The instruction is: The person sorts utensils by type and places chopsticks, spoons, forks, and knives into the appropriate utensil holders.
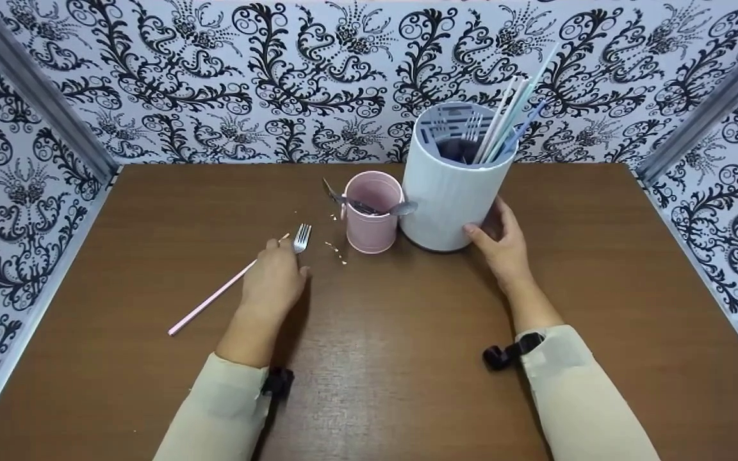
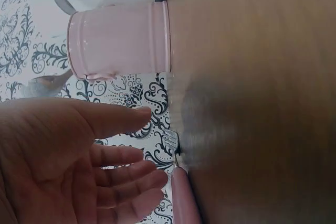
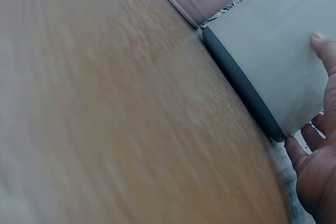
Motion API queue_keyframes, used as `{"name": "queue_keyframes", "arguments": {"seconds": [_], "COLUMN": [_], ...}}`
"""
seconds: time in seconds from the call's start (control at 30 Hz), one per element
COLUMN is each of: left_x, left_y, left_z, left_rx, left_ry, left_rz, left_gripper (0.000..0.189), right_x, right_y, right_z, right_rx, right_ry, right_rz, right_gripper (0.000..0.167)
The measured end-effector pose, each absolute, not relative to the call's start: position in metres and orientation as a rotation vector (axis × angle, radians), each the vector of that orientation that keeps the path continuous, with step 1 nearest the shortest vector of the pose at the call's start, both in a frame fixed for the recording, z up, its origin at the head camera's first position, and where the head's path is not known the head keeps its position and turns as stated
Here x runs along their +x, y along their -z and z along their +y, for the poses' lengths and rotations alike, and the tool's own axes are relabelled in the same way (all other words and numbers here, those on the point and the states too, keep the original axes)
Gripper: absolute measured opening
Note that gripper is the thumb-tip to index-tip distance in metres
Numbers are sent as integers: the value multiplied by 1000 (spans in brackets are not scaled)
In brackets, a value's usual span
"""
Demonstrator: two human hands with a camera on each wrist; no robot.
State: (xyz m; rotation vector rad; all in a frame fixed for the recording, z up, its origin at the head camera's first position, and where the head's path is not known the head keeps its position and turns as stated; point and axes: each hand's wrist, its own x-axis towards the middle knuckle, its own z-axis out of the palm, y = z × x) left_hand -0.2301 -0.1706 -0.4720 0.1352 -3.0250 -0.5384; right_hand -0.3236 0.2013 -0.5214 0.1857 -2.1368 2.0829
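My left hand [image 1: 273, 274] hovers with loosely bent fingers over a fork [image 1: 302, 237], whose pink handle [image 2: 184, 198] shows in the left wrist view beside the fingertips; a gap shows between them. Under the hand runs a slim pink stick [image 1: 212, 301] lying on the table, partly covered. With thumb in front and fingers behind, my right hand [image 1: 507, 246] holds the lower right side of a white utensil holder [image 1: 449, 198]. The holder stands upright, dark at its base, with a fork [image 1: 472, 125] and several long pale sticks [image 1: 515, 115] in its grey slotted top.
Touching or nearly touching the holder's left side is a pink cup [image 1: 372, 234] with a spoon [image 1: 403, 208] and other metal cutlery across its rim. Small pale crumbs [image 1: 337, 253] lie left of it. Patterned walls [image 1: 247, 83] close off the brown table's back and sides.
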Motion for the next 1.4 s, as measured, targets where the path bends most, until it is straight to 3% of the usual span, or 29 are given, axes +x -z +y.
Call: {"name": "queue_keyframes", "arguments": {"seconds": [0.3, 0.73, 1.4], "left_x": [-227, -223, -225], "left_y": [474, 477, 477], "left_z": [-175, -176, -177], "left_rx": [118, 27, -52], "left_ry": [509, 455, 487], "left_rz": [-3064, -3056, -3086], "left_gripper": [46, 6, 10], "right_x": [-324, -323, -324], "right_y": [521, 519, 521], "right_z": [202, 200, 202], "right_rx": [199, 195, 178], "right_ry": [-2042, -2044, -2030], "right_rz": [-2163, -2170, -2187], "right_gripper": [83, 83, 83]}}
